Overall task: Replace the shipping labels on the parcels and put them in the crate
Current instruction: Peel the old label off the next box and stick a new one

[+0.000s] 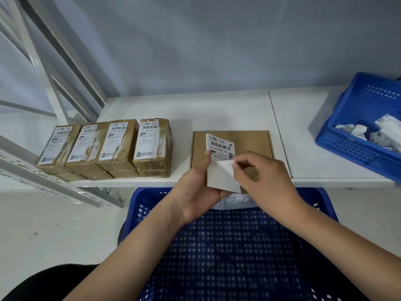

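Observation:
A white shipping label (pixel 220 148) with a barcode is held up in front of a flat brown cardboard parcel (pixel 249 140) on the white shelf. My left hand (pixel 195 192) grips the label's lower left side from behind, thumb on its front. My right hand (pixel 264 172) pinches the label's lower right corner, which is folded over and shows its blank white back. Several taped brown parcels (pixel 108 148) with labels stand in a row at the shelf's left. A large blue perforated crate (pixel 227 246) sits below the shelf, under my arms.
A second blue crate (pixel 351 146) holding crumpled white label scraps (pixel 373 131) stands tilted at the shelf's right end. Grey metal racking (pixel 54 72) runs along the left. A grey wall rises behind the white shelf (pixel 217 107).

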